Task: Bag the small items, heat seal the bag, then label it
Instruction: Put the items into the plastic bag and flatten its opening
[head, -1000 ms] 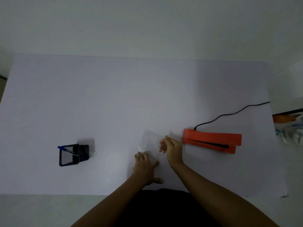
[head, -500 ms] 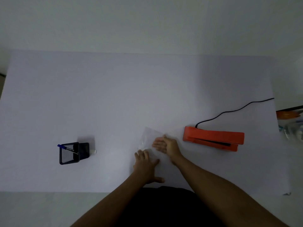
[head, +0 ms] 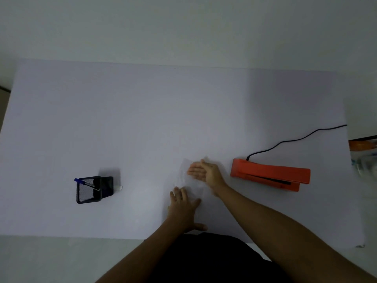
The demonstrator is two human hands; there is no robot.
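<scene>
A clear plastic bag [head: 196, 185] lies flat on the white table [head: 142, 123], near its front edge. My left hand [head: 183, 207] presses palm-down on the bag's near left corner, fingers spread. My right hand [head: 206, 170] rests flat on the bag's far end, fingers pointing left. Neither hand grips anything. What is in the bag cannot be made out. An orange heat sealer [head: 269, 174] lies shut to the right of the bag, its black cord [head: 295, 138] running off to the right.
A black mesh pen holder [head: 89, 189] with a blue pen [head: 85, 183] stands at the left, a small white piece [head: 119, 187] beside it. Packets and an orange item [head: 363, 148] sit past the table's right edge.
My right hand has opened out and slid leftward across the far end of the bag. My left hand has stayed pressed on the near corner.
</scene>
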